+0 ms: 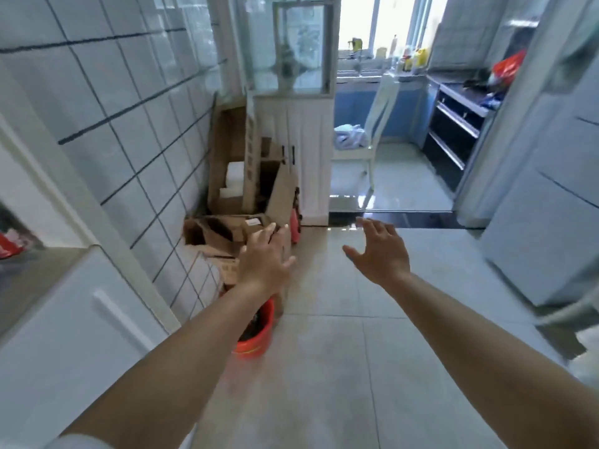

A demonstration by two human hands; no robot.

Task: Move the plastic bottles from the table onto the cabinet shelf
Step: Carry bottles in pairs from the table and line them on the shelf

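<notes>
In the head view, your left hand [264, 259] and right hand [377, 251] reach forward at the centre of the frame, fingers spread and holding nothing, over the tiled floor [340, 351]. No plastic bottles from the task and no tabletop show here, so you cannot tell where they stand. A tall cabinet [301, 92] with glass doors rises at upper centre, cardboard boxes [240, 189] piled to its left and a red bucket [256, 335] below your left forearm. You seem to be between carries, walking with free hands. Next you likely need to find the bottles, then grip one firmly.
</notes>
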